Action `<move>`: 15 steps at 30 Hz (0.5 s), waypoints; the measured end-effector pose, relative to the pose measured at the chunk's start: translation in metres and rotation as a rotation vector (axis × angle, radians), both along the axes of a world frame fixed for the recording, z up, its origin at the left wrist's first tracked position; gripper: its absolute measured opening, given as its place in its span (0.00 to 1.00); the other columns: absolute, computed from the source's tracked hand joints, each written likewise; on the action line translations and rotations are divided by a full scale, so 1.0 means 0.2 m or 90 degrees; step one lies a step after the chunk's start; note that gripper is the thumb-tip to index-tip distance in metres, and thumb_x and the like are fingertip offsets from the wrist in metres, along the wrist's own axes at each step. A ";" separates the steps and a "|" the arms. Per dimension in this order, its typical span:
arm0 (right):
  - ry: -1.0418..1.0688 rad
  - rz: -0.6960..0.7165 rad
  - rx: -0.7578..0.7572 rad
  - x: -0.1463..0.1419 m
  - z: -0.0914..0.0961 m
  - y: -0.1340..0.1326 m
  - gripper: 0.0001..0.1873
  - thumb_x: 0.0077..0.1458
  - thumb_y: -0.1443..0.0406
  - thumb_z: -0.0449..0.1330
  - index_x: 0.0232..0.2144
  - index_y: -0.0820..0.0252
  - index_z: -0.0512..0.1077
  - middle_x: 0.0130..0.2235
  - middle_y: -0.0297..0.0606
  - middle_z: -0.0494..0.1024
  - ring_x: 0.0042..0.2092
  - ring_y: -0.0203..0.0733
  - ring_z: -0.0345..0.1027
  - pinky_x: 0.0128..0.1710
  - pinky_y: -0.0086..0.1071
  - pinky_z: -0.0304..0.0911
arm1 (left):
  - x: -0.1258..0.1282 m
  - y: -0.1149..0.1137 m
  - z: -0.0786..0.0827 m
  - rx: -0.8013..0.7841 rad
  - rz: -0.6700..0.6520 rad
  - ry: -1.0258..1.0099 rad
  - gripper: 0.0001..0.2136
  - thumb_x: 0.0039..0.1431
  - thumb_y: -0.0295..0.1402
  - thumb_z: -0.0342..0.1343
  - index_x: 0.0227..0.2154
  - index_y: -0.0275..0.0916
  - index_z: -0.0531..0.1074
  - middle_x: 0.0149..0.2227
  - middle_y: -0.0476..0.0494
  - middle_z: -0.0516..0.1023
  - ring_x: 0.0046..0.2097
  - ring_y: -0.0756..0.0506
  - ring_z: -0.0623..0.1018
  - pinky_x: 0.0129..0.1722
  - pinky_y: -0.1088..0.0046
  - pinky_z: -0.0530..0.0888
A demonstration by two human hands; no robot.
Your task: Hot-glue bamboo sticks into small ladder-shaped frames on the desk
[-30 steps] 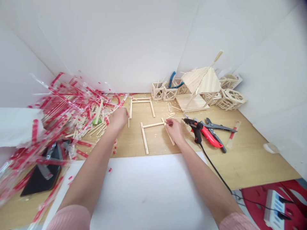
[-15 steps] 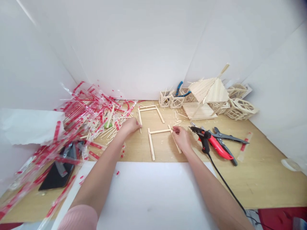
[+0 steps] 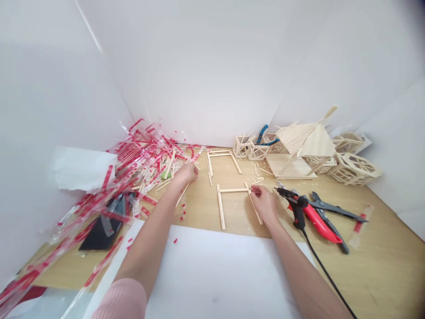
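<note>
My left hand (image 3: 186, 173) reaches out to the edge of a heap of red-and-white wrappers and loose sticks (image 3: 139, 159). Its fingers are curled round a thin wooden stick (image 3: 181, 198) that slants back toward me. My right hand (image 3: 264, 203) pinches the right corner of a three-sided stick frame (image 3: 220, 206) lying flat on the wooden table (image 3: 372, 261). A second, similar frame (image 3: 222, 153) lies farther back.
A black-and-red glue gun (image 3: 299, 204) with its cord and grey cutters (image 3: 334, 212) lie right of my right hand. A stick house (image 3: 307, 146), lattice cubes (image 3: 352, 167), blue pliers (image 3: 264, 132), a phone (image 3: 102, 228) and a white sheet (image 3: 215, 270) are around.
The view has swung left, shifting everything rightward. My left hand moved from beside the back frame to the pile's edge and now has a stick. My right hand stays on the frame corner.
</note>
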State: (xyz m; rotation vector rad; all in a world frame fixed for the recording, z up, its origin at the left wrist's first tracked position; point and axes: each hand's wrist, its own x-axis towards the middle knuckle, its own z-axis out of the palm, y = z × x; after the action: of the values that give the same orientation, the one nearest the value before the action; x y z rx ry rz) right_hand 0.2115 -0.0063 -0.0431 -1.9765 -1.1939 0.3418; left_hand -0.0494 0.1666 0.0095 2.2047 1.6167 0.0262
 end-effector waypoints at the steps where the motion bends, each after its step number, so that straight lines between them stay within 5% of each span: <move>1: 0.000 0.001 0.000 0.00 0.00 0.00 0.15 0.47 0.63 0.53 0.37 0.63 0.73 0.35 0.42 0.77 0.36 0.43 0.71 0.40 0.35 0.64 | -0.06 0.02 0.03 0.014 0.021 0.002 0.09 0.46 0.28 0.56 0.32 0.38 0.76 0.37 0.42 0.80 0.39 0.45 0.77 0.37 0.74 0.70; 5: -0.004 0.007 -0.002 0.00 0.00 0.00 0.15 0.47 0.64 0.53 0.37 0.62 0.73 0.36 0.42 0.77 0.37 0.43 0.71 0.41 0.35 0.64 | -0.30 0.09 0.09 0.044 0.130 0.027 0.06 0.47 0.30 0.56 0.29 0.38 0.76 0.34 0.41 0.80 0.38 0.44 0.77 0.37 0.74 0.70; 8: -0.010 0.001 -0.009 0.00 -0.01 0.00 0.15 0.47 0.64 0.53 0.37 0.62 0.73 0.36 0.42 0.77 0.36 0.43 0.71 0.41 0.35 0.64 | -0.39 0.12 0.08 0.095 0.122 0.011 0.09 0.48 0.29 0.55 0.33 0.38 0.76 0.36 0.42 0.80 0.39 0.45 0.77 0.39 0.75 0.70; 15: -0.026 -0.002 -0.013 0.00 -0.02 0.00 0.16 0.47 0.63 0.53 0.38 0.63 0.73 0.36 0.42 0.77 0.36 0.43 0.71 0.40 0.35 0.64 | -0.25 0.10 -0.05 0.199 0.015 -0.027 0.12 0.49 0.26 0.52 0.36 0.39 0.76 0.42 0.40 0.78 0.46 0.43 0.75 0.46 0.71 0.68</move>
State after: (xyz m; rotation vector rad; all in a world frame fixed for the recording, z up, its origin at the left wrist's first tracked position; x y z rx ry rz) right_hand 0.2114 -0.0064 -0.0466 -2.0114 -1.2163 0.3147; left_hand -0.0996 0.1869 0.0000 2.3920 1.7121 0.3522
